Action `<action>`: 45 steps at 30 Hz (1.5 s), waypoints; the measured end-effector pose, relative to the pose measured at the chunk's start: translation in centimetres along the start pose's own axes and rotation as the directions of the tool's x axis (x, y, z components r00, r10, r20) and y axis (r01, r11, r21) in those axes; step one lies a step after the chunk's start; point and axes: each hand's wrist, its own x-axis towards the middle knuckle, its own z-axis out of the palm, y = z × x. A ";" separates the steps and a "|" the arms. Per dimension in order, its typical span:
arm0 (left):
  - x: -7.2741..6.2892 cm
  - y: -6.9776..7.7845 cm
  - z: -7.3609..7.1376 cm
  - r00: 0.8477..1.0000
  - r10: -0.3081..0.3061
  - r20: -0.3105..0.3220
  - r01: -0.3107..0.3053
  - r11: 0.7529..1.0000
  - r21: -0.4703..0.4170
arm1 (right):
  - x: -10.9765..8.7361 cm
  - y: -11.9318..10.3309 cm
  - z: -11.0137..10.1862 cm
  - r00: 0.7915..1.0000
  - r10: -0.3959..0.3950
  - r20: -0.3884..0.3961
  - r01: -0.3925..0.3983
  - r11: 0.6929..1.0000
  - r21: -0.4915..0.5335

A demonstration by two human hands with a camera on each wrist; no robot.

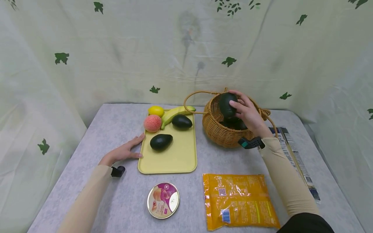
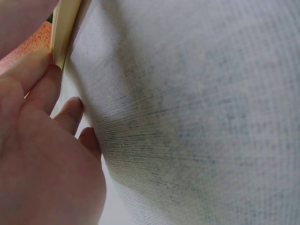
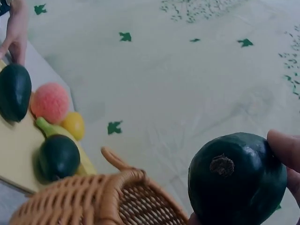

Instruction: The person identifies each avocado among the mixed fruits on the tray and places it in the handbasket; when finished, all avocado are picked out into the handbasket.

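Observation:
My right hand (image 1: 246, 111) grips a dark green avocado (image 1: 227, 105) over the mouth of a wicker basket (image 1: 221, 136). In the right wrist view that avocado (image 3: 234, 180) shows its brown stem end, with fingertips on its side. More dark fruit (image 1: 237, 124) lies inside the basket, partly hidden. My left hand (image 1: 125, 151) touches the left edge of a yellow tray (image 1: 180, 161), fingers and thumb spread along it. On the tray are two avocados (image 1: 161, 142), a banana (image 1: 176, 113), a lemon (image 1: 156, 111) and a pink peach-like fruit (image 1: 152, 123).
A round tin (image 1: 163, 200) with a fruit label stands in front of the tray. To its right lies an orange packet (image 1: 239, 200). A flat printed wrapper (image 1: 294, 155) lies beside the basket, partly under my right arm. A leaf-patterned curtain (image 1: 131, 64) hangs behind the table.

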 end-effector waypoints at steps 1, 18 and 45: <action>0.0 0.0 0.0 1.000 -0.002 -0.001 0.002 1.000 0.001 | 0.0 0.0 -0.3 1.000 0.005 -0.015 -0.005 1.000 0.000; 0.0 0.2 -0.1 1.000 -0.019 -0.006 0.019 1.000 0.005 | 1.9 0.6 -1.0 0.956 0.176 -0.233 -0.130 0.971 0.202; -0.1 -0.1 0.2 1.000 -0.016 -0.011 0.016 1.000 -0.008 | 2.2 1.6 0.9 0.985 0.151 -0.086 -0.131 0.970 0.203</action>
